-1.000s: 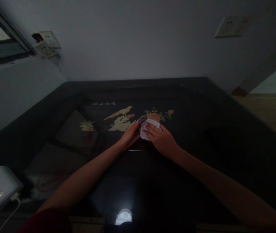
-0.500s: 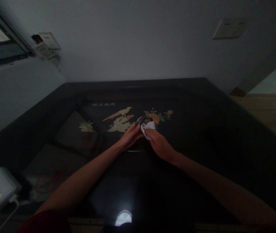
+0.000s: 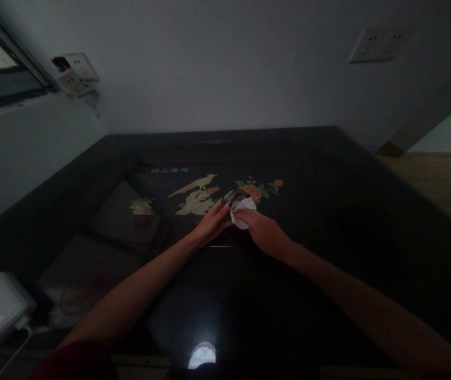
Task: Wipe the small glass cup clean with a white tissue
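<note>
My left hand (image 3: pixel 212 224) is closed around the near left side of a small, dark, shiny round dish (image 3: pixel 231 197), which looks like glass. It is held over the middle of the glossy black tabletop (image 3: pixel 281 311). A crumpled white tissue (image 3: pixel 246 206) is pinched in my right hand (image 3: pixel 264 232) and pressed against the dish's right side. The tissue and fingers hide much of the dish, and I cannot tell whether it touches the table.
An inlaid bird (image 3: pixel 196 184) and flowers decorate the tabletop beyond my hands. At the lower left lies a white box-shaped device (image 3: pixel 1 306) with a cable (image 3: pixel 13 354). Wall sockets (image 3: pixel 376 45) are at the right, others (image 3: pixel 75 79) at the left.
The tissue has shifted slightly right and spread out a little, and my right hand has moved a bit with it. My left hand keeps its hold on the dish.
</note>
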Tool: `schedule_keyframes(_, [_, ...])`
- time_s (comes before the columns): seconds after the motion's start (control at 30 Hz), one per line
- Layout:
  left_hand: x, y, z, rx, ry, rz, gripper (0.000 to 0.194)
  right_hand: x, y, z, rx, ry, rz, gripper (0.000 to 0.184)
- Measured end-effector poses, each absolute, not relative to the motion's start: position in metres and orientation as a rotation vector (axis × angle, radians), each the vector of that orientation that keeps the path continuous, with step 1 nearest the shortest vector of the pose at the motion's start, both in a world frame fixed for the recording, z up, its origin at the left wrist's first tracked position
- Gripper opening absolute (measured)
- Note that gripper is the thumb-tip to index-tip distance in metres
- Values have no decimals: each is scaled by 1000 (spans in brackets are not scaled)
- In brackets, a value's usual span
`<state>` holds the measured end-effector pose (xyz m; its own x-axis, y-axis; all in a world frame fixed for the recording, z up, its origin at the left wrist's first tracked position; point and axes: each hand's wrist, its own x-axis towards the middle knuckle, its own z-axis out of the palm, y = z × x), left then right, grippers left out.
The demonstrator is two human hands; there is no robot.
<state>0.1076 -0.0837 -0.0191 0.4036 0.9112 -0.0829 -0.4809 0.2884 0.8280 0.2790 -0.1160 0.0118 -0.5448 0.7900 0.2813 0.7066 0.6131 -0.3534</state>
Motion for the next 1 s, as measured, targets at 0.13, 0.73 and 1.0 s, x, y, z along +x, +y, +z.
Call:
schedule_keyframes(0.13, [109, -83, -21, 821, 603, 1017, 42, 281, -116, 21, -1250, -2613, -175, 35])
schedule_keyframes(0.73, [106, -79, -23, 881, 595, 967, 41, 265, -123, 0, -1035, -1820, 1102, 34])
schedule_keyframes(1.0, [107, -79, -24, 858, 606, 1001, 39, 265, -125, -7, -1088, -2068, 807, 37])
